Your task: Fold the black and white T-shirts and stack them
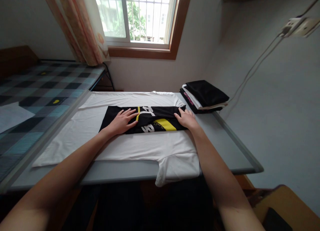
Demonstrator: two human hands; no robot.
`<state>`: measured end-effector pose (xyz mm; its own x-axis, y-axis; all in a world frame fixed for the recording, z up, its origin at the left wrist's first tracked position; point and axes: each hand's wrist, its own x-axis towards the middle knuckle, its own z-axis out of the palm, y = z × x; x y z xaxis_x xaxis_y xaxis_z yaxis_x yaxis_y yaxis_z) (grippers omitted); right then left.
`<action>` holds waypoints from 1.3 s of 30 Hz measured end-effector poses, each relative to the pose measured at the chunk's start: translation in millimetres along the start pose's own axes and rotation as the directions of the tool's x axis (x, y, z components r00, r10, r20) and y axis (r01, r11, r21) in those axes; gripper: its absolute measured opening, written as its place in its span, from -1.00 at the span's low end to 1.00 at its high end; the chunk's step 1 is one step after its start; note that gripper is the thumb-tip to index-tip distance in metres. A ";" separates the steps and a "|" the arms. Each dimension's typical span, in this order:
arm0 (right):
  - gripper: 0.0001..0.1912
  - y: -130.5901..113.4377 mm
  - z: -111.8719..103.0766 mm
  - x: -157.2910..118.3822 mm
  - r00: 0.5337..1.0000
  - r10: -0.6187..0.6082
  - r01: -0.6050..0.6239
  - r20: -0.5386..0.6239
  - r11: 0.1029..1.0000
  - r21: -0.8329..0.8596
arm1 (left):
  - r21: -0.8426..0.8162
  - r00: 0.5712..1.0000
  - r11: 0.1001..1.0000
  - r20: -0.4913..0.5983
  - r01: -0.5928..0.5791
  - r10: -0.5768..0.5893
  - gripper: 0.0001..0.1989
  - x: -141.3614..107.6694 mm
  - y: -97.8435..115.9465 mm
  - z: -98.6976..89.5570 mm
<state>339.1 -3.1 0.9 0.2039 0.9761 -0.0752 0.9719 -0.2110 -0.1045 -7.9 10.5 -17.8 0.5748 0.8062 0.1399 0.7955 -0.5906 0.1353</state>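
A black garment (164, 114) with white lettering and yellow patches lies folded into a long strip. Under it a white T-shirt (130, 147) is spread out, its near sleeve hanging over the table's front edge. My left hand (123, 121) rests flat on the left part of the black garment, fingers spread. At the strip's right end, my right hand (186, 118) lies on the cloth near the white shirt's collar, with the thumb apart from the fingers. Some of the right fingertips are hard to make out.
A stack of folded clothes (206, 94), black on top, sits at the grey table's (225, 141) back right. Left of the table is a bed with a checked cover (75, 74) and a white paper (15, 116). Cables (250, 70) hang along the right wall. A wooden chair (287, 204) stands front right.
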 end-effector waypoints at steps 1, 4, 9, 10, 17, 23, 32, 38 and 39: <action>-0.33 0.0 0.1 0.1 1.000 0.000 0.000 -0.001 1.000 0.001 | 0.000 1.000 1.000 0.002 0.000 0.000 -0.44 0.1 0.2 -0.1; -0.33 0.0 0.4 0.5 1.000 -0.003 0.003 -0.002 1.000 -0.002 | 0.002 1.000 1.000 0.007 0.003 -0.003 -0.44 0.2 1.0 -0.7; -0.33 -0.4 0.7 0.3 1.000 0.000 0.000 -0.002 1.000 -0.018 | 0.005 1.000 1.000 0.015 0.009 -0.010 -0.45 0.4 2.5 -1.7; -0.33 -0.6 0.6 0.1 1.000 0.000 0.000 -0.001 1.000 -0.018 | 0.003 1.000 1.000 0.016 0.010 -0.011 -0.45 0.5 2.7 -1.8; -0.33 -0.6 0.3 0.1 1.000 0.010 -0.010 0.002 1.000 -0.013 | 0.009 1.000 1.000 0.013 0.015 -0.016 -0.45 0.4 3.6 -2.0; -0.34 0.7 2.5 1.9 1.000 0.001 -0.001 -0.005 1.000 -0.003 | -0.001 1.000 1.000 0.008 0.016 -0.016 -0.44 0.6 3.2 -1.6; -0.33 1.4 3.1 3.0 1.000 -0.001 0.001 -0.007 1.000 -0.005 | -0.014 1.000 1.000 0.001 0.012 -0.012 -0.43 0.9 2.0 -0.3; -0.33 0.9 2.2 1.8 1.000 -0.003 0.003 -0.006 1.000 -0.006 | -0.010 1.000 1.000 0.013 0.015 -0.015 -0.43 0.9 4.6 -2.9; -0.33 0.9 2.0 1.7 1.000 -0.003 0.003 -0.006 1.000 -0.007 | -0.012 1.000 1.000 0.013 0.017 -0.016 -0.44 0.9 4.8 -3.1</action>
<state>340.1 -1.7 -1.3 0.2019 0.9770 -0.0689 0.9732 -0.2081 -0.0981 -4.1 8.3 -14.0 0.5643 0.8162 0.1245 0.8025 -0.5776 0.1494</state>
